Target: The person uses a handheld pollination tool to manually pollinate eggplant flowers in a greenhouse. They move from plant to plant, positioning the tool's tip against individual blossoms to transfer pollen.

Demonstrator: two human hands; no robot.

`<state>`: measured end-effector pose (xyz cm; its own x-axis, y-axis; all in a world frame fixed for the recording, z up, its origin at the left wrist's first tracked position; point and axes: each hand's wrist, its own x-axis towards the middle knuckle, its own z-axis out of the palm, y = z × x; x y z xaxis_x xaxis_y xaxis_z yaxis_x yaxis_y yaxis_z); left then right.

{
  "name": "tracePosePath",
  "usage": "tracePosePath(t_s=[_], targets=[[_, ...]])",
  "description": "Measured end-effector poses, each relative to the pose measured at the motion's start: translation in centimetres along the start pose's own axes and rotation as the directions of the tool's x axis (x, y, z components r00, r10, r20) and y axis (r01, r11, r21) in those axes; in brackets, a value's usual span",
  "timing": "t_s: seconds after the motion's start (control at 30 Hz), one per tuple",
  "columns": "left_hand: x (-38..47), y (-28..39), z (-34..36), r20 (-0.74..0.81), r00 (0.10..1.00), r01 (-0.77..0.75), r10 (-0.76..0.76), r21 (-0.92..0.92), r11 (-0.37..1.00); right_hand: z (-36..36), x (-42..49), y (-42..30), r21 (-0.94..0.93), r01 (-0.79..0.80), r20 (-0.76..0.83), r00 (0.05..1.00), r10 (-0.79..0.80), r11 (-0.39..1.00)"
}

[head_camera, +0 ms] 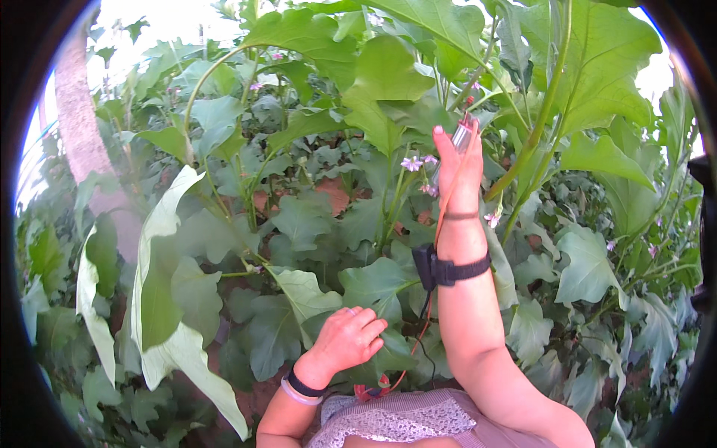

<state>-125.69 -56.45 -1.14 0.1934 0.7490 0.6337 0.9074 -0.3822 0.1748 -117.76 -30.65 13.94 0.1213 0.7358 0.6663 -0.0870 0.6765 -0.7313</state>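
Note:
My right hand (464, 162) is raised among the leaves, with its fingers around a silver cylindrical handheld tool (462, 137). A reddish tip rises from the tool near eggplant stems, partly covered by leaves. From the hand an orange cord (446, 201) runs down my forearm. A black strap with a small box (428, 266) sits on that forearm. My left hand (352, 337) is loosely curled low in front of my body, beside a broad eggplant leaf (375, 283); nothing shows in it, though its palm is hidden. Purple flowers (411, 163) hang just left of my right hand.
Dense eggplant plants surround me, with large leaves (588, 73) overhead at right and a pale curled leaf (162, 269) at left. A thick pale post or trunk (84, 123) stands at far left. Reddish soil (334, 196) shows between stems. Cords hang near my clothing (403, 411).

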Motion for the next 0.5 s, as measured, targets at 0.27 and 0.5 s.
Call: tracePosePath(t_s=[0.27, 0.5], targets=[[0.2, -3.8, -0.7, 0.094, 0.978, -0.171, 0.189, -0.170, 0.971, -1.0, 2.7, 0.5, -0.384, 0.049, 0.024, 0.999, -0.043, 0.922], [0.5, -6.1, -0.7, 0.111, 0.966, -0.193, 0.233, -0.289, 0.938, -0.5, 1.5, 0.2, -0.385, 0.013, -0.016, 1.000, -0.021, 0.923]])
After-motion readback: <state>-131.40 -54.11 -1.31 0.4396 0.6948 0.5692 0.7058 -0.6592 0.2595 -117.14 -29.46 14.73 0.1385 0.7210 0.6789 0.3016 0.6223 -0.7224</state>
